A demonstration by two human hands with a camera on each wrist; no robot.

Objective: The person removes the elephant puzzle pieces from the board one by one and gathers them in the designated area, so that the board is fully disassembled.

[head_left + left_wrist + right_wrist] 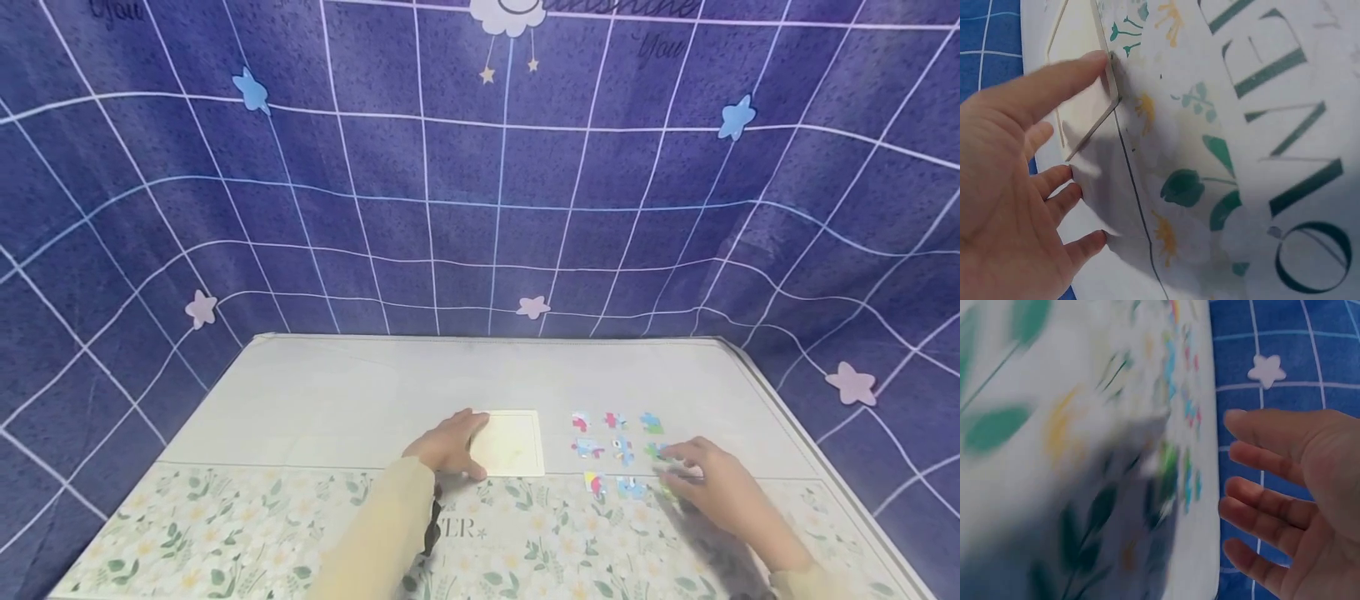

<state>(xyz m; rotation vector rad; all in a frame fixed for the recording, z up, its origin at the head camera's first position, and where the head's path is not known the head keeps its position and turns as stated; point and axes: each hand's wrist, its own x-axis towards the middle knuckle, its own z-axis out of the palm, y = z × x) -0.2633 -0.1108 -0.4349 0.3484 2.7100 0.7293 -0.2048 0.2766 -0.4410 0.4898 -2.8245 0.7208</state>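
Note:
My left hand spans the left side of a pale wooden puzzle tray. Its thumb lies along the tray's near edge, and the index fingertip reaches the far left corner. To the right of the tray, jigsaw puzzle pieces with blue, red, green and yellow print lie in loose rows. Over the right end of those rows hovers my right hand, fingers apart and nothing between them in the right wrist view. It partly covers a green piece in the nearest row.
A white table mat carries a floral print and large lettering on its near part. Behind and beside the table hangs a dark blue curtain with a grid and star pattern.

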